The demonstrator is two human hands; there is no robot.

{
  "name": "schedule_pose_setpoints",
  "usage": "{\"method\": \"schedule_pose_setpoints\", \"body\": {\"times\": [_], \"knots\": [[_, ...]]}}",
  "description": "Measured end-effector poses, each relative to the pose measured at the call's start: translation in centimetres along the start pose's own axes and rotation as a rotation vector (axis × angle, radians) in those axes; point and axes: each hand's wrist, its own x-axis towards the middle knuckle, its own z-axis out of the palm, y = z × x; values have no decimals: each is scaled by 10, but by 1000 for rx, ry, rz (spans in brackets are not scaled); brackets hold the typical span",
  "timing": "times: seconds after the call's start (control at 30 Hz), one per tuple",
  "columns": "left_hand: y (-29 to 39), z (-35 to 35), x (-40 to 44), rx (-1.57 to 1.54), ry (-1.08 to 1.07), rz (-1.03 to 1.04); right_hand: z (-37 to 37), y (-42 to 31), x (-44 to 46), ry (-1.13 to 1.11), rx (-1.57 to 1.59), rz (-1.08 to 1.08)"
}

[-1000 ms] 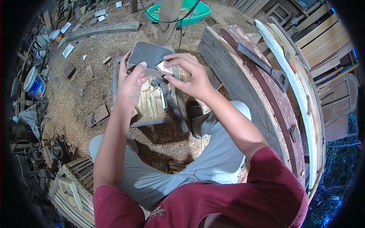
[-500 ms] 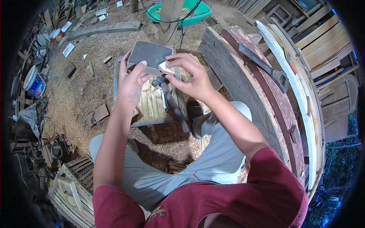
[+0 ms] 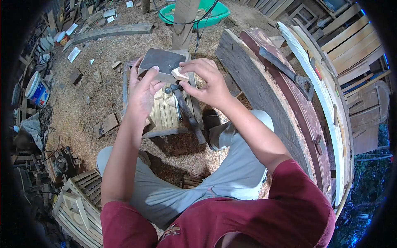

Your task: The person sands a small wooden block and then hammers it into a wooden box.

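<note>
A block with a flat dark grey top (image 3: 162, 60) is gripped by my left hand (image 3: 142, 86), its thumb along the near edge and fingers round the left side. Between the thumb and fingers of my right hand (image 3: 209, 82) is a small pale wood piece (image 3: 180, 75), against the block's right front corner. Below both hands stands a low slatted wooden stool (image 3: 163, 115). On it lie a hammer (image 3: 189, 117) with a dark handle and a slim metal tool (image 3: 178, 108).
A wooden post (image 3: 184, 22) rises behind the stool, before a green basin (image 3: 213, 14). Long planks (image 3: 264, 93) lean at the right, with an axe-like tool (image 3: 304, 85) on them. A slatted wooden piece (image 3: 78, 215) is at lower left, a white bucket (image 3: 36, 90) at far left.
The small wood piece has tilted slightly in my right fingers at the block's corner, and the block's top has shifted a little. Otherwise both hands keep their places.
</note>
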Motion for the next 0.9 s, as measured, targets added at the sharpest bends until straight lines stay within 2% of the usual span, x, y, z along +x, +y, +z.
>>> {"method": "schedule_pose_setpoints", "body": {"times": [0.37,0.63,0.83,0.9], "knots": [[-6,-5,-1,-35,51,-121,-13,4,4,-228,-75,-60],[-21,-22,7,-145,-17,-331,-8,11,2,-222,-80,-45],[-16,-14,-3,-64,6,-405,0,13,-1,-166,-77,35],[-11,-21,1,-33,-78,-530,-1,14,-3,-136,-55,105]]}}
